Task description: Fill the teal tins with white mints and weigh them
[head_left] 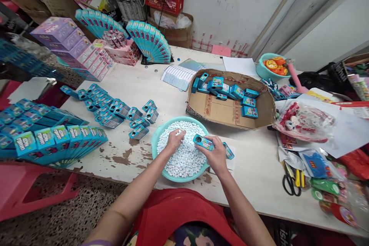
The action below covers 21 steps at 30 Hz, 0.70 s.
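A turquoise bowl (155, 144) full of small white pellets (184, 165) stands in front of me. Over its left half, my left hand (174, 141) is closed, thumb and fingers drawn together; whatever they hold is hidden. My right hand (216, 154) grips a small blue printed box (203, 142) above the bowl's right side, with a round dark opening facing up. Just right of that hand, another blue box (228, 151) lies on a white flat piece. Several more blue boxes (140, 127) stand left of the bowl.
Behind the bowl, a shallow cardboard tray (221, 113) holds several blue boxes. Fanned stacks of blue boxes (63, 140) line the left edge. To the right lie scissors (291, 184), a plastic bag (305, 121) and a bowl of orange items (272, 65). Purple cartons (62, 42) are stacked back left.
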Available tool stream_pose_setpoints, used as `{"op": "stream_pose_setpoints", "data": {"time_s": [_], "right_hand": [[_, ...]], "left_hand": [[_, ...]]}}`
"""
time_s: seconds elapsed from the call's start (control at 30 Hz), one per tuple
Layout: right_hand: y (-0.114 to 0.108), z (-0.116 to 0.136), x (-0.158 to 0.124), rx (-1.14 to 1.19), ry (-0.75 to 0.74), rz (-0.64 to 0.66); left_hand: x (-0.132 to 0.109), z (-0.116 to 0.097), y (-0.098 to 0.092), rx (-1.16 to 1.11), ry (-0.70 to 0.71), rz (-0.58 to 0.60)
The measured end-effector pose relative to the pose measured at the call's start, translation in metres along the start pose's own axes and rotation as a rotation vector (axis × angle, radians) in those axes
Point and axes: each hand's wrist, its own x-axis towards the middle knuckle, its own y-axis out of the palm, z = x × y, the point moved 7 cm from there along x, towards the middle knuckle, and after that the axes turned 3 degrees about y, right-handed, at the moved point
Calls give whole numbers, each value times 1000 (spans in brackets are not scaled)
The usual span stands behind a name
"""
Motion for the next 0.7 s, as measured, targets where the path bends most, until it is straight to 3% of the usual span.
{"op": "stream_pose_setpoints", "data": {"time_s": [0.13,0.27,0.43,0.7], "right_hand": [[11,9,-4,-84,-66,20],[28,18,-8,-150,-121,71],[34,26,-8,-163,-131,69],[31,36,-1,-125,-115,62]], "left_hand": [[-23,-49,4,-554,-53,26],[-31,-87,8,-789,59,-15],[-28,-88,7,-801,108,-133],[-22,-92,5,-714,151,-170]]}}
